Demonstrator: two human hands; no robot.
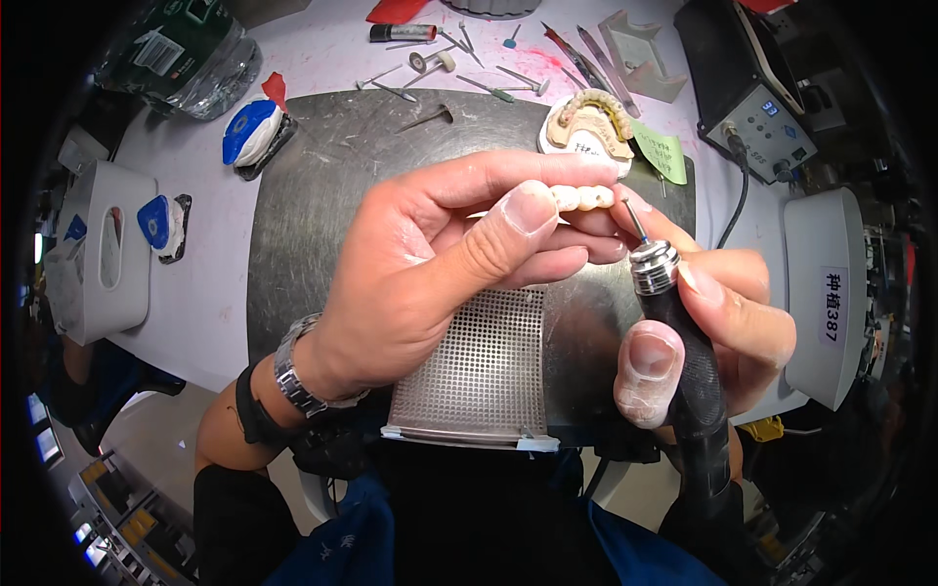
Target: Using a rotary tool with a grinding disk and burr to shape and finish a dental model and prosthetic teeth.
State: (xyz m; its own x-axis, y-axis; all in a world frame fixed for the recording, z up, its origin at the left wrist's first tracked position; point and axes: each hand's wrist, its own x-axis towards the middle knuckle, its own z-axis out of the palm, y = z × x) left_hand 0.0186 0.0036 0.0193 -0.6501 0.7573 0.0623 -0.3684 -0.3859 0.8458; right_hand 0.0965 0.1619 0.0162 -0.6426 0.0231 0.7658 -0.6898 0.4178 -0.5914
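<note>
Between the thumb and fingers of my left hand (pixel 420 264) is a dental bridge (pixel 583 198), a short row of tooth-coloured crowns. My right hand (pixel 723 313) grips a black dental handpiece (pixel 689 366) with a silver collar. A thin bur (pixel 635 220) points up from it, its tip close beside the right end of the bridge; whether they touch I cannot tell. Just beyond my fingers stands a plaster dental model (pixel 592 132) with a row of teeth on its arch. Part of the bridge is hidden by my left thumb.
A perforated metal grille (pixel 479 366) lies below my hands on a grey metal plate (pixel 303 215). Loose burs and polishing wheels (pixel 430 63) lie at the back. A control box (pixel 757 127) stands back right, white bins (pixel 826 293) at both sides, a bottle (pixel 186 59) back left.
</note>
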